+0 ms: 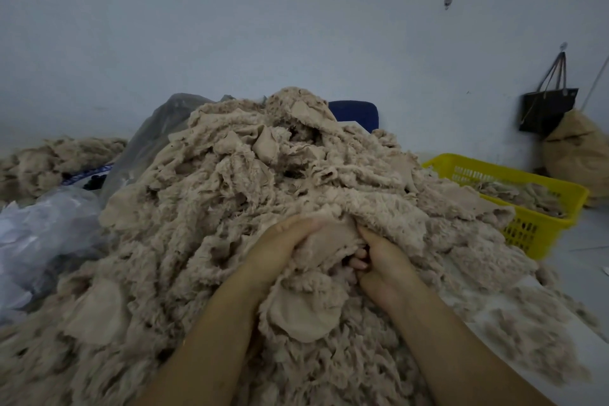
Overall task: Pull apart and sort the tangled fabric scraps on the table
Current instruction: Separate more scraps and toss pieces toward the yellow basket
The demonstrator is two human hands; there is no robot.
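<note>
beige heap of tangled fabric scraps [263, 191] fills the centre of the frame, from the lower edge to mid-height. clear plastic bag [43, 227] at the left edge; yellow basket [534, 231] at right, holding more scraps. lower centre: left hand [280, 244] and right hand [384, 262], fingers curled, both grip one smooth scrap [329, 241] on the heap's near slope.

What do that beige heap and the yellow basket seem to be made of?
Beige heap: seemingly soft plush fabric, fuzzy pile on one face, smooth matte backing on the other. Yellow basket: apparently moulded plastic, slightly glossy, with slotted lattice walls.
</note>
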